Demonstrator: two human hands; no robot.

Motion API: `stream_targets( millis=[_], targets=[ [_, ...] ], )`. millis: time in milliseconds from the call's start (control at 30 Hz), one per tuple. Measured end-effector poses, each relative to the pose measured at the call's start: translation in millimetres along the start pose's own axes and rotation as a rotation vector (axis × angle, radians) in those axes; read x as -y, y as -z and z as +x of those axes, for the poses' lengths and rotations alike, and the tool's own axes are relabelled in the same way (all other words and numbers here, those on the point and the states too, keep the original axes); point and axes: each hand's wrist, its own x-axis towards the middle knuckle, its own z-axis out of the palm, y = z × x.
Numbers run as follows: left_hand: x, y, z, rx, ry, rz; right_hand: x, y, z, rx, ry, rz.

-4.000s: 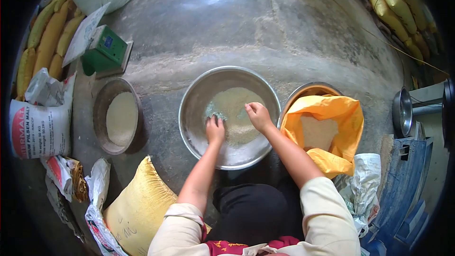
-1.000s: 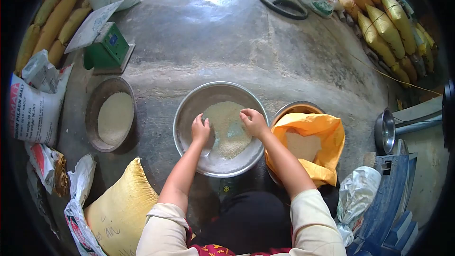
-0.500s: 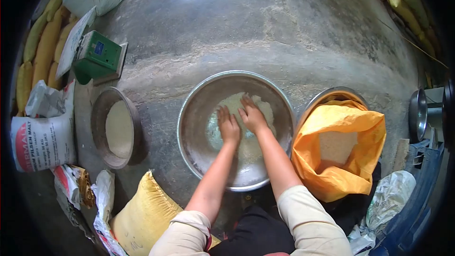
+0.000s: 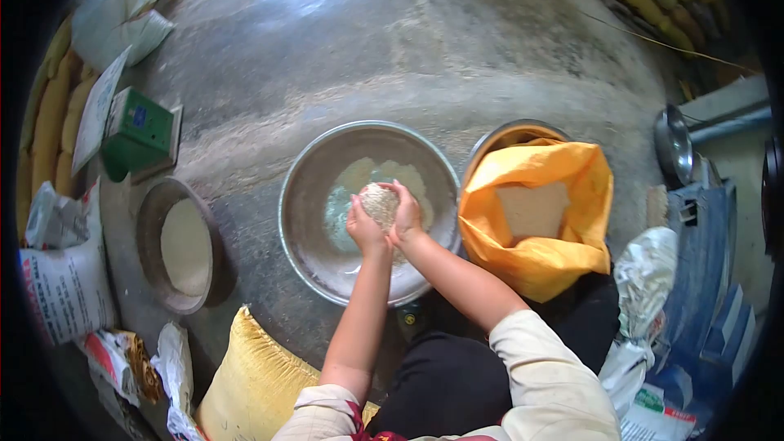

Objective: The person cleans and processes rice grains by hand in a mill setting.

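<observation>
Cupped together, my left hand (image 4: 367, 227) and my right hand (image 4: 407, 214) hold a heap of pale grain (image 4: 379, 206) between the palms. They are over the wide metal basin (image 4: 304, 256), near its middle. More of the loose grain (image 4: 415, 179) is spread thinly over the basin floor, with bare shiny metal showing in places. To the right of my right hand, an orange sack (image 4: 535, 267) with its mouth folded wide holds light brown grain or meal (image 4: 535, 210). Part of a round bowl shows behind that sack.
Left of the basin stands a smaller bowl (image 4: 210, 265) with pale contents. Beyond it are a green scale (image 4: 140, 131) and a printed malt sack (image 4: 75, 290). A full yellow sack (image 4: 255, 380) lies at front left. Blue plastic (image 4: 698, 265) and a metal bowl (image 4: 674, 147) are at right.
My hands were apart and flat on the grain in the basin. Now they are cupped together, lifted, with a heap of grain in them. The view has turned a little to the right.
</observation>
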Motion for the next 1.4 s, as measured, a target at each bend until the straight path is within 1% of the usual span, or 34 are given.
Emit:
stream_targets(
  millis=[33,100,133,167,200,267,333,400,500,533,567,600,633,667,700,733,800,833,900,933,967,1000,1033,1067,1100,1133,1167,1233,1300,1333,1367,1400],
  targets=[
    [-12.1,-9.9,-9.2,0.025,0.015,-0.01,9.1,-11.5,-9.3,-0.005,0.031,-0.003],
    [-37.5,-34.5,-29.6,0.095,-0.038,-0.035,31.3,-33.1,-26.3,0.096,0.051,-0.012],
    [-47.3,-46.8,-41.0,0.119,-0.03,-0.041,45.5,-41.7,-36.5,0.096,0.076,-0.01],
    [-56.4,-59.2,-52.1,0.186,-0.044,-0.083,61.3,-53.1,-49.1,0.122,0.101,-0.037],
    [-63.5,-71.7,-63.0,0.252,-0.059,-0.125,76.8,-62.5,-60.4,0.147,0.124,-0.064],
    [-70.0,-99.1,-89.0,0.315,-0.057,-0.128,111.8,-72.6,-81.2,0.141,0.165,-0.056],
    [-57.9,-124.5,-111.6,0.383,-0.067,-0.144,147.1,-69.4,-98.0,0.138,0.221,-0.058],
    [-32.0,-149.9,-133.9,0.438,-0.036,-0.129,185.7,-52.2,-109.2,0.115,0.294,-0.069],
    [18.0,-182.2,-169.2,0.539,0.052,-0.129,238.2,-10.5,-124.0,-0.023,0.464,-0.112],
    [39.2,-186.5,-177.3,0.576,0.093,-0.077,251.4,8.6,-122.7,-0.086,0.531,-0.125],
    [56.1,-190.0,-184.2,0.612,0.134,-0.026,261.8,30.4,-121.3,-0.156,0.61,-0.288],
    [62.1,-189.7,-193.6,0.679,0.114,0.14,270.9,54.8,-117.1,-0.226,0.685,-0.453],
    [80.0,-184.1,-191.5,0.674,0.12,0.138,278.4,83.8,-106.0,-0.231,0.682,-0.459],
    [108.1,-173.0,-180.2,0.736,0.055,0.438,282.4,115.7,-91.5,-0.338,0.732,-0.852],
    [122.9,-164.9,-172.2,0.79,-0.016,0.743,287.0,138.3,-82.9,-0.438,0.765,-1.246],
    [120.6,-161.1,-170.2,0.786,-0.019,0.75,293.2,150.3,-80.6,-0.434,0.76,-1.24],
    [98.3,-153.4,-165.6,0.695,0.272,0.834,300.9,166.4,-73.5,-0.562,0.368,-1.552],
    [81.4,-149.3,-160.7,0.678,0.268,0.84,300.7,171.5,-67.7,-0.568,0.426,-1.49],
    [39.0,-142.1,-148.1,0.877,0.27,0.749,302.1,152.7,-71.6,-0.509,0.449,-1.453],
    [26.8,-134.0,-134.8,0.877,0.24,0.758,301.6,137.6,-76.3,-0.489,0.441,-1.459],
    [14.5,-124.7,-121.9,0.876,0.212,0.766,300.0,114.9,-86.5,-0.42,0.465,-1.441],
    [-1.8,-116.9,-113.5,0.825,0.177,0.715,296.1,92.4,-96.4,-0.35,0.485,-1.422],
    [-18.2,-106.5,-105.7,0.77,0.141,0.665,287.4,72.6,-105.6,-0.324,0.469,-1.431],
    [-28.4,-90.3,-93.5,0.739,0.135,0.667,274.8,53.4,-115.2,-0.187,0.679,-1.455],
    [-35.1,-70.8,-78.9,0.652,0.053,0.657,260.1,34.5,-123.9,-0.044,0.89,-1.456],
    [-38.7,-49.7,-64.4,0.566,-0.028,0.648,245.0,14.6,-135.1,0.137,0.859,-1.448],
    [-32.6,-23.3,-44.8,0.539,-0.035,0.652,226.7,-0.2,-141.1,0.317,0.825,-1.434],
    [-2.2,35.8,-6.2,0.268,-0.205,0.715,183.5,-14.4,-136.5,0.499,0.736,-1.437],
    [18.6,76.8,3.3,0.119,-0.293,0.909,135.1,-14.2,-115.5,0.509,0.72,-1.562],
    [33.5,99.9,11.7,0.088,-0.258,1.054,113.2,-10.9,-102.8,0.53,0.714,-1.57],
    [36.2,104.7,8.7,0.068,-0.255,1.042,91.9,-5.6,-88.4,0.51,0.675,-1.692],
    [40.2,107.1,2.1,0.056,-0.305,1.155,73.5,4.2,-71.4,0.487,0.628,-1.813]
  ],
)
